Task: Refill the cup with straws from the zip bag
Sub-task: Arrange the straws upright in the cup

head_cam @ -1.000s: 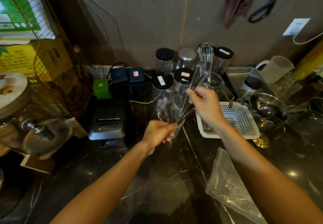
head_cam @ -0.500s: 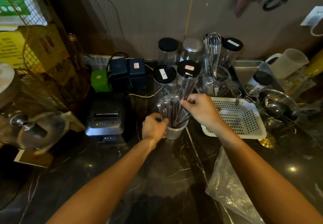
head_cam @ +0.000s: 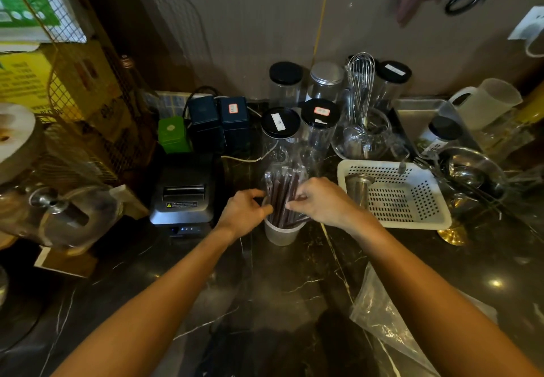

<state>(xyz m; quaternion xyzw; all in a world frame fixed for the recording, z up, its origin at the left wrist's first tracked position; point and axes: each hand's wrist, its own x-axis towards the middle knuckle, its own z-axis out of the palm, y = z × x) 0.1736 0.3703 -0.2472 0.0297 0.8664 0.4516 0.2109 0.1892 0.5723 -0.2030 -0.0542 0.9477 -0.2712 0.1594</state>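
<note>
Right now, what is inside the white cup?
The cup holds a bundle of dark wrapped straws, upright. Both hands cover their middle, and the cup wall hides their lower ends.

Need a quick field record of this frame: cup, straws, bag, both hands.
cup: white, upright on dark counter
straws: dark, wrapped, standing in cup
left hand: fingers at the straws by the cup rim, left side
right hand: fingers on straws, right side
bag: clear, lying on counter under right forearm
basket: white, right of cup
</note>
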